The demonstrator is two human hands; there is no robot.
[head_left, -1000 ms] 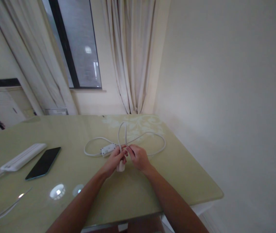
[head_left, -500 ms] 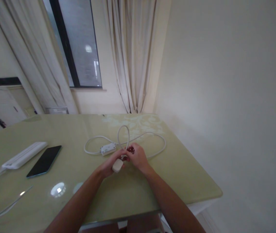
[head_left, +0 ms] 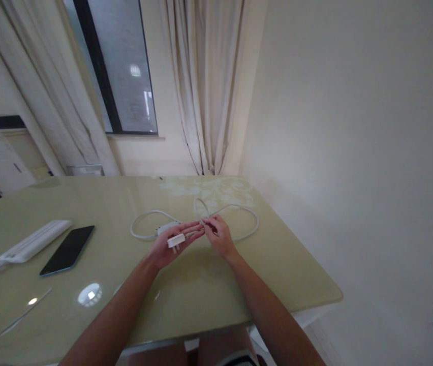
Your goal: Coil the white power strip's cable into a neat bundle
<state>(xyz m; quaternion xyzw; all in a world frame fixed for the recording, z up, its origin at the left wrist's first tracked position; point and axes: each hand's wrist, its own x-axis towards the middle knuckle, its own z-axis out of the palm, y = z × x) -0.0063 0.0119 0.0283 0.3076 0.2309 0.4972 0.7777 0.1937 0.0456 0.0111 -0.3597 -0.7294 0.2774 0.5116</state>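
Note:
A white power plug [head_left: 176, 240] lies across the palm of my left hand [head_left: 165, 249], its prongs pointing down toward me. That hand holds the plug palm up, with its fingers stretched toward the right. My right hand [head_left: 219, 236] pinches the white cable [head_left: 200, 203] just beyond the left fingertips, where a small loop stands up. The rest of the cable spreads over the table in a wide loop on each side. Partly hidden behind my left fingers is a white inline box [head_left: 166, 227] on the cable.
On the left of the glossy greenish table [head_left: 277, 274] lie a white power strip [head_left: 35, 241] and a black phone [head_left: 67, 250]. Another thin white cable [head_left: 14, 323] runs at the front left. A wall [head_left: 353, 152] borders the right side; curtains [head_left: 205, 86] hang behind.
My left hand has turned palm up with its fingers straightened, and the plug now lies across it. My right hand has moved slightly away along the cable, and the raised loop has shifted right.

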